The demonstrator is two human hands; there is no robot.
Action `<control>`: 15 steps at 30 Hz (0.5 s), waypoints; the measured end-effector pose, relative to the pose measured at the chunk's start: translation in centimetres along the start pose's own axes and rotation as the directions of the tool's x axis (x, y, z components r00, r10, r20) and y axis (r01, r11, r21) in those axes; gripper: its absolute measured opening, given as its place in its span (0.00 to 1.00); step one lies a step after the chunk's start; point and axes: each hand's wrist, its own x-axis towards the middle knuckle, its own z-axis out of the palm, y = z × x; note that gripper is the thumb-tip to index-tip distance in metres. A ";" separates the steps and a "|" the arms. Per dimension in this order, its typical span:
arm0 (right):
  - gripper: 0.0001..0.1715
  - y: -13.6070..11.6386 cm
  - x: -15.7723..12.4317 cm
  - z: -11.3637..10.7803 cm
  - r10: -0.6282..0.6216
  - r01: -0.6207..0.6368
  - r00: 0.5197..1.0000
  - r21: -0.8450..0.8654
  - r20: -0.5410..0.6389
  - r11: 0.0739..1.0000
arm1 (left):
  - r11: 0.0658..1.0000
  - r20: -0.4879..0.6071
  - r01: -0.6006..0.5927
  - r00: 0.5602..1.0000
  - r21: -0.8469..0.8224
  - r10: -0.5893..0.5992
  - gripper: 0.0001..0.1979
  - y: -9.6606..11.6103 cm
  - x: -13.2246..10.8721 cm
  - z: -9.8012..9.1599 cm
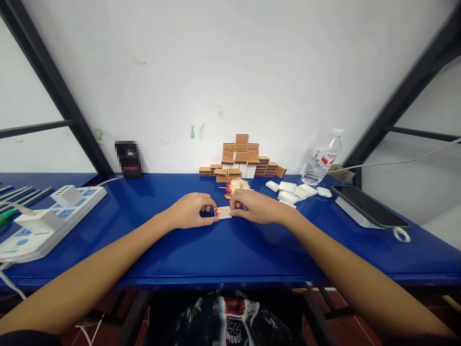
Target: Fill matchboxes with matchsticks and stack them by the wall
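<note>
One matchbox tray (225, 217) between hands (192, 210)

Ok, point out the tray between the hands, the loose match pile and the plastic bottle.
Tray (224, 217), head view: on its near wall.
Loose match pile (239, 184), head view: on its pale sticks.
Plastic bottle (323, 157), head view: on its label.

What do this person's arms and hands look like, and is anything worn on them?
The left hand and right hand are ordinary human ones, without gloves. Both forearms are bare, with no watch, cables or markings visible. A dark sleeve shows on the left arm at the lower left.
</note>
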 end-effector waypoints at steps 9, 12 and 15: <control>0.05 -0.5 -0.2 -0.6 0.018 -0.018 1.000 0.003 -0.021 1.000 | 1.000 -0.011 -0.016 1.000 0.001 0.016 0.14 0.1 0.0 -0.1; 0.05 -0.8 -0.2 -0.8 0.011 -0.011 0.998 0.003 -0.055 1.000 | 1.000 -0.009 -0.017 1.000 -0.004 0.017 0.14 0.1 0.0 -0.1; 0.04 -0.9 0.0 -0.3 -0.010 0.011 0.998 0.004 -0.068 1.000 | 1.000 -0.009 -0.013 1.000 -0.009 0.013 0.14 0.1 0.0 -0.1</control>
